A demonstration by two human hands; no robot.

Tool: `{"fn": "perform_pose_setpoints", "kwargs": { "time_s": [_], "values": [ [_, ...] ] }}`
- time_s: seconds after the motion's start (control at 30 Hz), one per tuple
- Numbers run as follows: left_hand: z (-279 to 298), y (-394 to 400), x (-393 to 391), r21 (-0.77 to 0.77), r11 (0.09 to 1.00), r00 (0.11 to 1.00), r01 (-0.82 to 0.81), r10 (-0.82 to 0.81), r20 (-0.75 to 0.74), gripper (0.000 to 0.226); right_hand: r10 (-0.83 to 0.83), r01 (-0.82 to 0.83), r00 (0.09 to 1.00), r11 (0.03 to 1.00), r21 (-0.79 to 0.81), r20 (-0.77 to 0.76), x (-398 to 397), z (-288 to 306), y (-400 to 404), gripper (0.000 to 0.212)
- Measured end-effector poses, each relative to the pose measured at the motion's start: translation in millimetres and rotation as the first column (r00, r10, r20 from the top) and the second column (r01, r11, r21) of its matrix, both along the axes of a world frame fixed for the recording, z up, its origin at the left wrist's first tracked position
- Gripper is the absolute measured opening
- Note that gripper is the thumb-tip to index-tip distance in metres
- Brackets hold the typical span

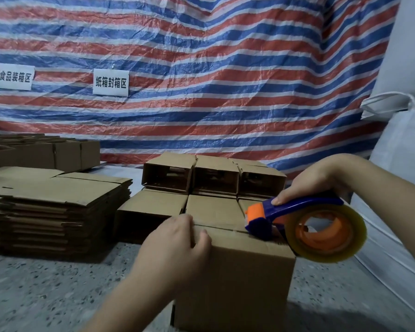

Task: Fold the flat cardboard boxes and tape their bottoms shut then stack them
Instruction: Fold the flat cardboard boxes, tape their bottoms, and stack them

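Observation:
A folded cardboard box (240, 279) stands on the floor in front of me, its closed flaps facing up. My left hand (180, 240) grips its top left edge, fingers curled over the flaps. My right hand (319, 180) holds a blue and orange tape dispenser (297, 221) by the handle. The dispenser's head presses on the box's top seam, and its clear tape roll hangs over the right edge. Behind it, several folded boxes (213, 185) are stacked in two layers, open sides toward me. A pile of flat boxes (55, 212) lies at the left.
More cardboard boxes (43, 152) sit at the far left against a red, white and blue striped tarp (201, 68) bearing two white signs. Large white sacks (403, 164) stand at the right. The floor (46, 288) is speckled concrete.

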State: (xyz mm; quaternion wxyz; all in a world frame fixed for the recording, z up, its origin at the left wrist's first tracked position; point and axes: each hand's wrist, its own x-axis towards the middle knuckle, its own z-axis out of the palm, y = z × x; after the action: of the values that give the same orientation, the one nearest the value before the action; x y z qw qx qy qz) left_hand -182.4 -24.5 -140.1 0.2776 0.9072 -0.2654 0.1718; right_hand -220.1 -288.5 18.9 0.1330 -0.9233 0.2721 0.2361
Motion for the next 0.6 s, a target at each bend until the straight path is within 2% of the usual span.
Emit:
{"fn": "perform_pose_setpoints", "kwargs": {
  "time_s": [0.07, 0.13, 0.27, 0.43, 0.6],
  "values": [
    [8.9, -12.3, -3.2, 0.182, 0.983, 0.997, -0.014, -0.001, 0.083, 0.080, 0.005, -0.005, 1.000, 1.000, 0.017, -0.005, 0.7, -1.0, -2.5, 0.095],
    [14.0, -26.1, -8.5, 0.305, 0.950, 0.986, 0.060, -0.104, 0.131, 0.096, 0.021, -0.020, 1.000, 0.999, 0.034, -0.008, 1.5, -2.3, -4.2, 0.101],
    [9.7, -42.7, -6.5, 0.505, 0.857, 0.968, 0.104, -0.205, 0.148, 0.097, 0.030, -0.030, 1.000, 0.997, 0.068, -0.005, 2.8, -4.9, -11.0, 0.103],
    [6.7, -40.8, -2.2, 0.513, 0.854, 0.957, 0.087, -0.214, 0.195, 0.095, 0.052, -0.051, 0.999, 0.992, 0.114, -0.010, -1.5, -3.9, -28.0, 0.113],
    [8.4, -37.8, -8.2, 0.496, 0.863, 0.960, 0.101, -0.215, 0.178, 0.099, -0.006, 0.001, 0.999, 0.994, 0.113, 0.046, -37.2, 6.4, -67.9, 0.103]
  ]
}}
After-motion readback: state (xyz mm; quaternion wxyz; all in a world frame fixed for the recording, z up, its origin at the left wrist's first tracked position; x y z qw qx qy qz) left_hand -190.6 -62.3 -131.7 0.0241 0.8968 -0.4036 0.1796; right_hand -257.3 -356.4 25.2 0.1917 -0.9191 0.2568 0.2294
